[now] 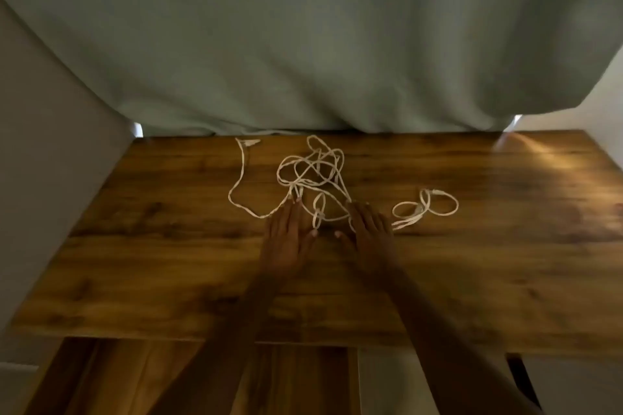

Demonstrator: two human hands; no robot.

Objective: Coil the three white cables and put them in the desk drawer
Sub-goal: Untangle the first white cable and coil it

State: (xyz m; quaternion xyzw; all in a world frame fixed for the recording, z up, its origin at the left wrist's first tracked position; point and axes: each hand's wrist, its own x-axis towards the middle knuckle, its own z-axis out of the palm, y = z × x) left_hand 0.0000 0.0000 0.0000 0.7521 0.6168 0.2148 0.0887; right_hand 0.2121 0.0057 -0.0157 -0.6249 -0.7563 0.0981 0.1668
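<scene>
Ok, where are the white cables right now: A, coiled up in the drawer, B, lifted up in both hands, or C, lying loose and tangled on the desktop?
C: the white cables sprawl in loose tangled loops on the wooden desktop, with both hands flat beside them.

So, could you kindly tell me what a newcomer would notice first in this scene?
Probably the tangle of white cables sprawled at the middle of the wooden desk, with a smaller looped bundle lying to its right. Next, the left hand and right hand lie flat and open at the tangle's near edge, and a grey-green curtain fills everything behind the desk.
</scene>
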